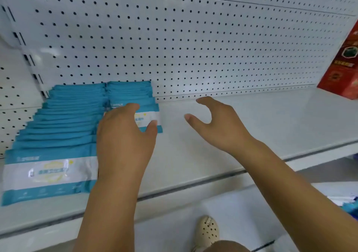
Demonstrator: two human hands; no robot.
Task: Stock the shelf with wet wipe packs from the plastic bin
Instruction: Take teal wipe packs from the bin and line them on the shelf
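Teal-and-white plastic wet wipe packs point(64, 127) lean shingled in two rows at the left of the white metal shelf point(251, 135), running back to the white pegboard panel point(193, 48). Left hand point(124, 133) is on the shorter right row, its grip curled over the front pack point(149, 116), fingers at the top edge, thumb on the face! Right hand point(219, 125) hovers above bare shelf nearby, grip open, fingers loosely curved, holding nothing. Red cardboard box point(341, 67) stands far right.
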